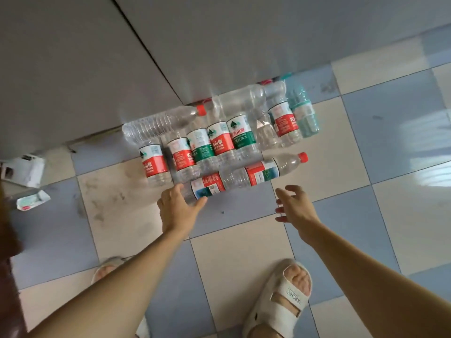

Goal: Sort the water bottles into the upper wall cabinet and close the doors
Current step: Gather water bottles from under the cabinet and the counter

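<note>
Bottles: a cluster of clear plastic water bottles point(219, 140) stands on the tiled floor point(244, 252) against the base of a grey cabinet front point(85, 69), most with red or green labels.
Lying bottles: one unlabelled bottle with a red cap point(161, 123) lies on its side at the back left of the cluster; two more lie end to end along the front.
Front right bottle: the long red-capped bottle point(273, 169) points its cap to the right.
Front left bottle: the red-labelled bottle point(207, 186) lies just beside the left hand.
Left hand: the left hand point(178, 208) reaches down to the front left bottle, its grip curling round the near end, thumb against the label.
Right hand: the right hand point(295, 208) hovers above the floor, near the long bottle but apart from it, its grip spread and holding nothing.
Teal bottle: a pale teal bottle point(303, 115) stands at the right end of the cluster.
Feet: white sandals point(280, 301) show at the lower edge.
Litter: a crumpled wrapper point(33, 200) and torn white packaging point(26, 169) lie at the left.
</note>
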